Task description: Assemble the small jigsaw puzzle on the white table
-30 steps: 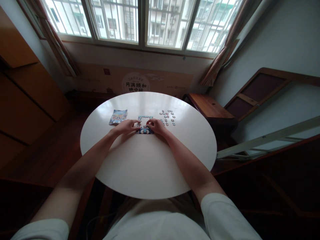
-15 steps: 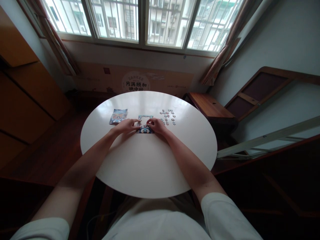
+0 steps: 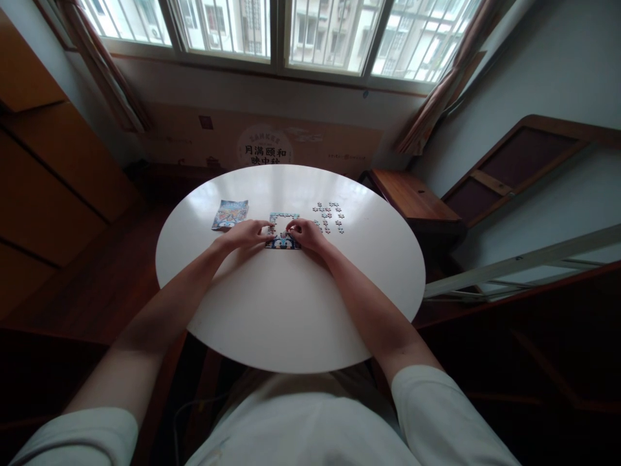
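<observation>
A small, partly assembled jigsaw puzzle [image 3: 283,243] lies on the white table [image 3: 281,304], with a pale gap in its middle. At its left edge rests my left hand [image 3: 247,233], thumb and fingers apart and touching the border. My right hand [image 3: 307,234] is over the puzzle's right side, thumb and forefinger pinched at the gap on what looks like a puzzle piece, mostly hidden by the fingers. Several loose puzzle pieces [image 3: 326,215] are spread out just to the right of that hand. A colourful printed packet [image 3: 229,214] lies left of the puzzle, beyond my left hand.
Beyond the round table stand a printed panel [image 3: 194,139] and a barred window [image 3: 325,39]. A wooden side table [image 3: 414,200] is at the back right, near a pale metal rail [image 3: 524,262]. Orange-brown cabinets [image 3: 53,181] line the left.
The view has tipped down slightly, so the table sits a little higher and nearer things shift little. Both hands stay at the puzzle, the right still pinching over the gap.
</observation>
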{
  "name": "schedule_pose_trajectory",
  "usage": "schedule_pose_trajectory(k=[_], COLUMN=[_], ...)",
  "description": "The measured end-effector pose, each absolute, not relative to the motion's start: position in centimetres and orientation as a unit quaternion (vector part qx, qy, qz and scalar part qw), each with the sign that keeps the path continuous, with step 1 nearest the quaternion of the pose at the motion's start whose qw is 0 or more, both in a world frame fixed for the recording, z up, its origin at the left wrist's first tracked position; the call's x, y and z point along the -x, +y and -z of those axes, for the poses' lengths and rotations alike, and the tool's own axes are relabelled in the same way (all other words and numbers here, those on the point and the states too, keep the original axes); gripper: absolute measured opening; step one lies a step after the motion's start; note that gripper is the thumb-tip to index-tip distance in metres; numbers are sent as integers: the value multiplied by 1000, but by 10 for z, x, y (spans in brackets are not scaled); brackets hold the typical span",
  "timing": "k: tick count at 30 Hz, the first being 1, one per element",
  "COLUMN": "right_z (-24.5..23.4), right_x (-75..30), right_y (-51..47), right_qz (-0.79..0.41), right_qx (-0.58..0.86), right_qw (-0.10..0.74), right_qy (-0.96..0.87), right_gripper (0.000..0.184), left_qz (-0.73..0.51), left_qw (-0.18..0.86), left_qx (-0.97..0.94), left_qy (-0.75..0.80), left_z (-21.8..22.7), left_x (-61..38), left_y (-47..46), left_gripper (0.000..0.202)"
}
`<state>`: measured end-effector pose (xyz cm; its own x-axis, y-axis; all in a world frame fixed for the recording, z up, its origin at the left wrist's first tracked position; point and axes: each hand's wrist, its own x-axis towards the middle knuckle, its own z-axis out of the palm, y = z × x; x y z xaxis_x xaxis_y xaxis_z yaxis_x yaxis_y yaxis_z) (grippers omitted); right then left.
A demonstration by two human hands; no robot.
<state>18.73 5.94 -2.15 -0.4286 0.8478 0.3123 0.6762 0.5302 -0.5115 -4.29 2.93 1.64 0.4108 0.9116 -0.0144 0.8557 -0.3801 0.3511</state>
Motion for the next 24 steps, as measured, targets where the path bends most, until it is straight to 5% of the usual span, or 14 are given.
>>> schedule_pose_trajectory(k=[24], right_z=[19], right_x=[-188], right_y=[58], right_qz=[-156], right_qx=[458], right_qw=[274], right_qy=[-831], right_gripper=[22], left_qz=[-87], left_qw=[157], left_qx=[-821], left_qy=[541], left_z=[-17], left_x=[43], left_y=[30], left_gripper=[65])
